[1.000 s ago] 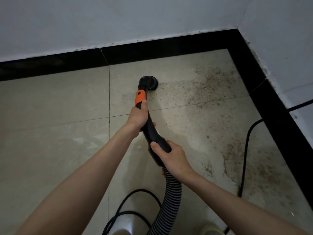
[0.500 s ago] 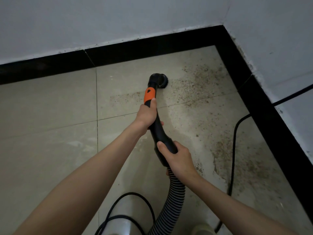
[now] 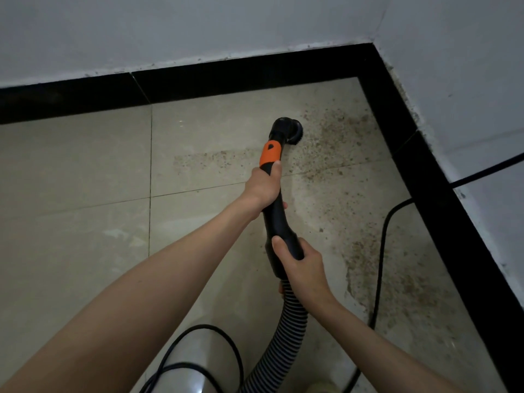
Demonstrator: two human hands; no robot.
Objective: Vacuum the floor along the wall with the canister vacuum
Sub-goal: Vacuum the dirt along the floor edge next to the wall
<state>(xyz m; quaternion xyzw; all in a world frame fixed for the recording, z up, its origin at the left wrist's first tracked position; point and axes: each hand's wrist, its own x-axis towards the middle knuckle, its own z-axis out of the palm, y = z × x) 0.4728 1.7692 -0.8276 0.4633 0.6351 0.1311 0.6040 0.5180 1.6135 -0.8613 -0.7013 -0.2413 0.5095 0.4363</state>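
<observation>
The left hand (image 3: 262,187) is wrapped round the black vacuum handle (image 3: 276,219) just below its orange collar (image 3: 270,154), fingers curled tight on it. The right hand (image 3: 304,263) grasps the thicker near end of the same handle, where the ribbed hose (image 3: 286,321) joins. The round brush head (image 3: 292,131) sits on the tiled floor (image 3: 85,171) at the far end, near the black skirting (image 3: 255,72) and at the left edge of a spread of brown grit (image 3: 340,154) that runs toward the right corner. The handle looks rigid and light, so the two-handed hold suits it: the far hand steers, the near hand bears the pull. The hose is soft and will drag and twist. A black cable (image 3: 381,251) lies on the floor to the right, likely to snag
</observation>
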